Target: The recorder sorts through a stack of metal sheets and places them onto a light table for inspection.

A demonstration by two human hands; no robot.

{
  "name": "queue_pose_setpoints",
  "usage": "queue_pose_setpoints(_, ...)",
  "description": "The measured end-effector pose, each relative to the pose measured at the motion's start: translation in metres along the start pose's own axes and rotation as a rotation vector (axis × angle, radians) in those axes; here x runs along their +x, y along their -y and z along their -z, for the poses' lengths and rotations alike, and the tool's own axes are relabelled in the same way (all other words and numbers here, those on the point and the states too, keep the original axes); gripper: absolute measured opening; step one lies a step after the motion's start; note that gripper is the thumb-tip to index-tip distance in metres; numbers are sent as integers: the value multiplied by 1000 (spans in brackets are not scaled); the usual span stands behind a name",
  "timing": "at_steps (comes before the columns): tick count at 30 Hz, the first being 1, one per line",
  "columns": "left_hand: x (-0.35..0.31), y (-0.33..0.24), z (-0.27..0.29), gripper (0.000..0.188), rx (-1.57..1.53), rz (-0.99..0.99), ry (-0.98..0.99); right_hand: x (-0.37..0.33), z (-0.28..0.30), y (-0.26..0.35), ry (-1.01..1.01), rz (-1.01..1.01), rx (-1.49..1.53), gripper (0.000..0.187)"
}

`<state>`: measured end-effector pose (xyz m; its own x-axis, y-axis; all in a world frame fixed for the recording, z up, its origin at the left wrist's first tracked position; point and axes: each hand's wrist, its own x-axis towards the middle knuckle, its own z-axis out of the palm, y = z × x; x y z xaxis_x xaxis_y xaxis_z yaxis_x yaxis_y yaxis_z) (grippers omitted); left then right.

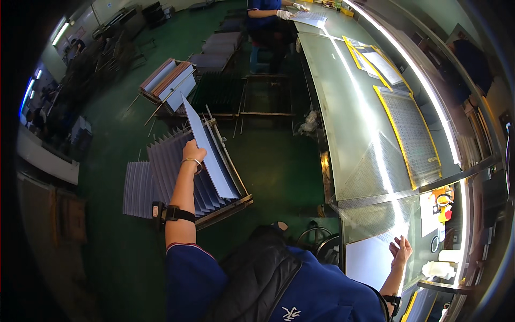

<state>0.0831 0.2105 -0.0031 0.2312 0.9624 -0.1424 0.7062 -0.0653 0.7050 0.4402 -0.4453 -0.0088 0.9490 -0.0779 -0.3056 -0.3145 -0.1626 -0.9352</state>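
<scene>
My left hand [195,152] is closed on the edge of a thin white panel [213,161]. The panel leans upright in a slotted rack [228,212] on my left, among several similar grey-white panels [170,161]. At the workbench on my right, my right hand [401,251] has its fingers curled at the near corner of a clear, finely patterned film [370,174]. The film appears to be pinched there, though glare blurs the fingertips. Below it, another white panel [367,261] lies on the bench, partly covered by the film's edge.
Yellow-edged patterned sheets [409,129] lie along the glass-topped bench [335,96] beneath a bright tube light. A white bottle [439,269] and a tape roll [434,244] sit at the right. More racks [170,80] stand beyond. A gloved co-worker [264,21] handles a sheet at the far end.
</scene>
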Motion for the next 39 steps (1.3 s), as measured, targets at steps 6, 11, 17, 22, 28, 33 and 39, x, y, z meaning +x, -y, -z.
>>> queue_pose_setpoints(6,0,-21,15,115,113,25,-44,-1,-1,2,2,12,0,25)
queue_pose_setpoints(11,-23,-36,20,83,206,-134,-305,-8,-3,3,19,-3,37,26)
queue_pose_setpoints(17,-171,-177,-104,43,-141,-1044,126,-59,22,15,8,-95,142,28)
queue_pose_setpoints(22,-306,-207,-169,51,153,-1855,603,-123,44,26,-4,-157,394,28)
queue_pose_setpoints(28,-362,-236,-184,15,-353,-1562,1228,-274,142,34,-95,319,854,52)
queue_pose_setpoints(33,-405,-281,-250,20,-468,-367,1758,-256,216,-51,-844,114,-238,88)
queue_pose_setpoints(39,-396,-263,-312,38,-277,-369,1736,-261,212,-96,-582,-224,332,58)
